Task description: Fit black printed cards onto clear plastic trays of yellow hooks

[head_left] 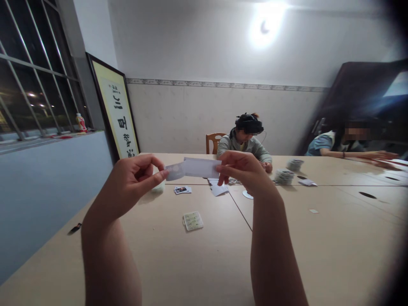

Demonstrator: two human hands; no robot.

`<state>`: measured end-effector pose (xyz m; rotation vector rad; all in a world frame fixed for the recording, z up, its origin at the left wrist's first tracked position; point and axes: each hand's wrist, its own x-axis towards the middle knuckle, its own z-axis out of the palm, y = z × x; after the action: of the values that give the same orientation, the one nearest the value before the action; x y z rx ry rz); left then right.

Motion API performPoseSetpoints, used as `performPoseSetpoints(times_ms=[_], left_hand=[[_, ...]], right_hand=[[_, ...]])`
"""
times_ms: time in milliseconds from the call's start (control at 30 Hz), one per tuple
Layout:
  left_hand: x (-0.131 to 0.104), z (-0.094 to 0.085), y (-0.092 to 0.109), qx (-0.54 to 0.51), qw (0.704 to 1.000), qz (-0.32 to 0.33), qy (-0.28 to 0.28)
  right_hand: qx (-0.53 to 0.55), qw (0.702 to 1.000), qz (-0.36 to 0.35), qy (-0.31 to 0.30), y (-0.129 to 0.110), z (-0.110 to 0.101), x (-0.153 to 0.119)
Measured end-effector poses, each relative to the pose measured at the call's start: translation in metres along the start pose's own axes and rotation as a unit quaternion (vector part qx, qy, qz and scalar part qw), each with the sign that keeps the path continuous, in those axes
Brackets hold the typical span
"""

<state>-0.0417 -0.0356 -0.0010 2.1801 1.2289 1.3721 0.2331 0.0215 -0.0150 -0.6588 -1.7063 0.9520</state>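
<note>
In front of me, above the table, my left hand pinches the outer end of a small greyish card between thumb and fingers. My right hand grips the right end of a white paper slip in the same way. The two pieces meet edge to edge or overlap a little; whether they are joined, I cannot tell. On the table below lies a clear plastic case with small compartments. Behind the hands are a small stack of printed cards and some white papers.
Across the table sits a person wearing a headset; another person sits at the right. Stacks of plastic cases stand at the back right. A dark small object lies near the left edge.
</note>
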Motion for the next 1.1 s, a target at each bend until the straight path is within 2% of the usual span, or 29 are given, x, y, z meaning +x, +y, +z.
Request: performPoseSetpoints(times_ms=[100, 200, 300, 533, 800, 1100], left_hand=[[-0.001, 0.001, 0.003, 0.0, 1.0, 0.002, -0.007], [-0.001, 0.001, 0.005, -0.001, 1.0, 0.001, -0.013], [0.0, 0.001, 0.003, -0.006, 1.0, 0.006, -0.012], [0.001, 0.0, 0.0, 0.001, 1.0, 0.004, -0.012], [0.0, -0.001, 0.0, -0.007, 1.0, 0.004, -0.008], [0.001, 0.003, -0.001, -0.017, 1.0, -0.001, 0.008]], right_hand=[[0.028, 1.0, -0.006, -0.006, -0.003, 0.01, 0.0], [0.108, 0.994, -0.001, 0.018, -0.002, 0.021, 0.002], [0.17, 0.985, 0.014, 0.017, 0.0, 0.031, 0.005], [0.17, 0.984, 0.02, 0.057, 0.002, 0.037, 0.008], [0.151, 0.985, 0.02, 0.082, 0.004, 0.034, 0.009], [0.08, 0.992, 0.012, 0.098, 0.006, 0.007, 0.006]])
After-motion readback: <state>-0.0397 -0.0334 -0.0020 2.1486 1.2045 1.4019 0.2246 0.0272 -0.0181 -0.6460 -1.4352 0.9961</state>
